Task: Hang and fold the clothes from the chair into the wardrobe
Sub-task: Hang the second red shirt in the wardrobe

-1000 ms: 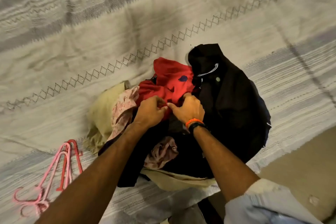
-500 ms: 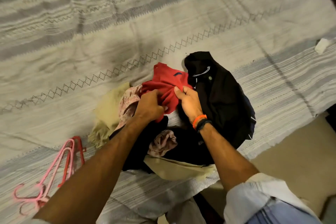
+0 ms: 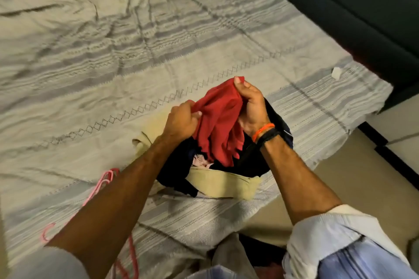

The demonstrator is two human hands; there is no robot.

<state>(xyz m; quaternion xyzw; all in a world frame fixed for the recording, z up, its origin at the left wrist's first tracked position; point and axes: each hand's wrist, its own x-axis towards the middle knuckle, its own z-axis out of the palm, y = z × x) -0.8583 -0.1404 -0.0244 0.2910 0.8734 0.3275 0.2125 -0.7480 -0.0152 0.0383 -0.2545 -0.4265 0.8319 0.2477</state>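
Centre frame: left hand (image 3: 181,120) and right hand (image 3: 250,106) pinch red garment (image 3: 217,124); soft, light, probably shoulder seams best.

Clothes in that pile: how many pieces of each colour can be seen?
Red: 1, the red garment, held up by the left hand and right hand.
Dark: at least 1, the dark clothing.
Tan: 1, the tan garment.
Pink: 1, the pink cloth.
Total: at least 4.

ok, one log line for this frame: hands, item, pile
left hand grips red cloth garment | right hand pinches its top edge | lifted above dark and beige clothes pile | pink plastic hangers left, untouched
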